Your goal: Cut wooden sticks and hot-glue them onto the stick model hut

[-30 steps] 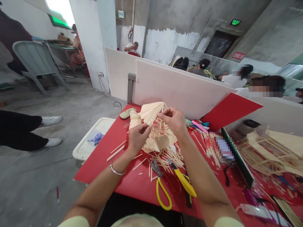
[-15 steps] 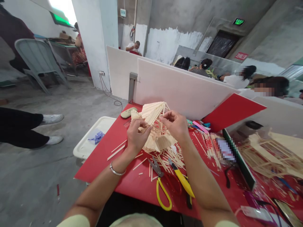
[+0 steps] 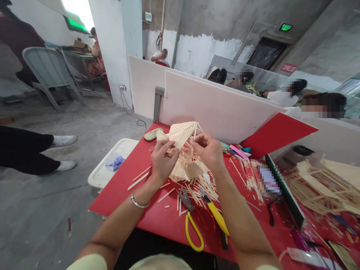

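Note:
A small model [image 3: 184,132] built of thin wooden sticks, with slanted roof-like panels and an open stick frame, rests on the red tabletop [image 3: 120,195]. My left hand [image 3: 164,159] pinches its near left panel between thumb and fingers. On the other side, my right hand [image 3: 208,150] has thumb and forefinger closed at the model's right edge; whether a loose stick is between them is hidden. Cut wooden sticks [image 3: 197,190] lie scattered below the model. Nearer to me are scissors [image 3: 194,228] with yellow and red handles and a yellow utility knife [image 3: 216,215].
A glasses case [image 3: 153,134] sits at the table's far left corner. White partition boards [image 3: 213,105] stand behind. To the right are packs of sticks [image 3: 251,176], a green-edged divider [image 3: 284,195] and another stick model [image 3: 323,183]. A white bin lid [image 3: 97,174] is beside the table.
Both hands stay on the model in nearly the same pose. The whole view has shifted very slightly.

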Motion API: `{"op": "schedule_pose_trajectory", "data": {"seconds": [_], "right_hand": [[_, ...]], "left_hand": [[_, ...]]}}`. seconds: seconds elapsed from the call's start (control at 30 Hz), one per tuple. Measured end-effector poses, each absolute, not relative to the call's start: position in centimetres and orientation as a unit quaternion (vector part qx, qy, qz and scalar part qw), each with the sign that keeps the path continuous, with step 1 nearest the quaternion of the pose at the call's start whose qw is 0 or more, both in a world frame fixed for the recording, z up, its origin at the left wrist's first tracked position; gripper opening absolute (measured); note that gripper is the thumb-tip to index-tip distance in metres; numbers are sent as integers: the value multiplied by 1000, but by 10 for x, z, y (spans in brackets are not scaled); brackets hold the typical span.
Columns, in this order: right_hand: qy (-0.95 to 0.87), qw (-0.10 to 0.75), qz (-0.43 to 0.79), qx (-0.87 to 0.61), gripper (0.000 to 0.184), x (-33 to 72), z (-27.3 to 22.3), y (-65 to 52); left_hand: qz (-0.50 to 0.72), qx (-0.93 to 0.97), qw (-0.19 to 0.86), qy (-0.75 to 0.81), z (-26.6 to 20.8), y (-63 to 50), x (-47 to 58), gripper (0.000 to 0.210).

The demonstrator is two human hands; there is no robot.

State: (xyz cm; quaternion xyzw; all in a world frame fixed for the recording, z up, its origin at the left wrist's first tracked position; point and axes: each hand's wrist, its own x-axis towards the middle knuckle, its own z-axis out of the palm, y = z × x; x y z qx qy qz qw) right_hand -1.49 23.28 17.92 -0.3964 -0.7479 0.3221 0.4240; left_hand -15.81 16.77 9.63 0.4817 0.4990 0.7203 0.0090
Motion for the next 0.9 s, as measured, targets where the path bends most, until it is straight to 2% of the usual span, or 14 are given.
{"op": "schedule_pose_trajectory", "data": {"seconds": [0.43, 0.9], "right_hand": [[-745, 431, 324, -393, 13, -14, 181, 230], [-713, 443, 362, -406, 18, -12, 180, 229]], "left_hand": [[724, 478, 2, 497, 97, 167, -158, 29], [725, 479, 0, 495, 99, 167, -157, 27]]}}
